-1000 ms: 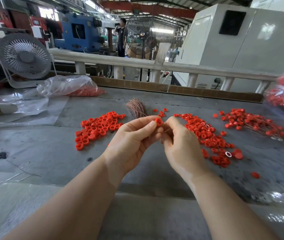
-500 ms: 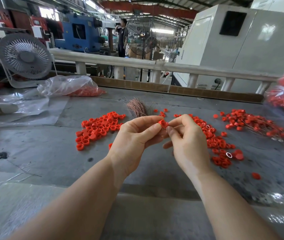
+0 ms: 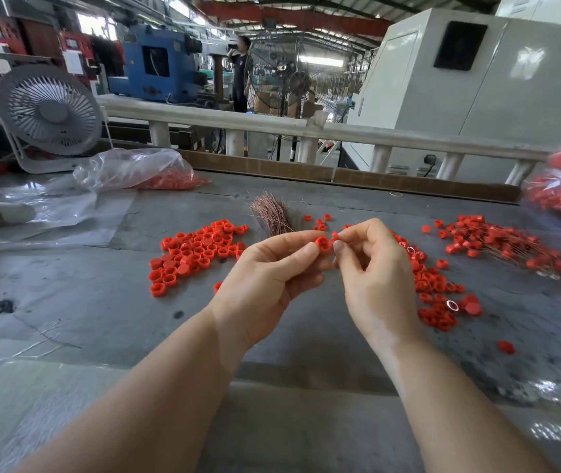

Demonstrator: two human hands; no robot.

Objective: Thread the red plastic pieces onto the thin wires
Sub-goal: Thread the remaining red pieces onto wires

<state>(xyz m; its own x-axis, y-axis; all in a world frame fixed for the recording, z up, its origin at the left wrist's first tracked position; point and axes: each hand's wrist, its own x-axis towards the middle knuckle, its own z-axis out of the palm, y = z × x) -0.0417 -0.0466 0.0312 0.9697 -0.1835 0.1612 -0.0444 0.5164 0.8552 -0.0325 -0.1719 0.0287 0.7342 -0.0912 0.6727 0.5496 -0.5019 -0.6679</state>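
The left hand (image 3: 265, 278) pinches a red cap (image 3: 323, 244) between thumb and forefinger above the table (image 3: 101, 302), its open mouth turned up and toward the camera. The right hand (image 3: 374, 268) meets it, thumb and forefinger closed on something small and red just beside the cap; whether a wire sits in that pinch I cannot tell (it would be too fine to see here). The cap looks light, stiff and slick, so it is best taken by its side wall, leaving mouth and base free for the wire. It is short and round, with no real long axis beyond the one through its mouth. A wire would be thin and springy, easily bent, so hold it close to the tip. The wire bundle (image 3: 272, 213) lies beyond the hands, strands running away from the camera, fanned at the near end. Loose caps (image 3: 197, 247) lie to the left, more caps (image 3: 436, 288) to the right, and threaded caps (image 3: 497, 244) farther right.
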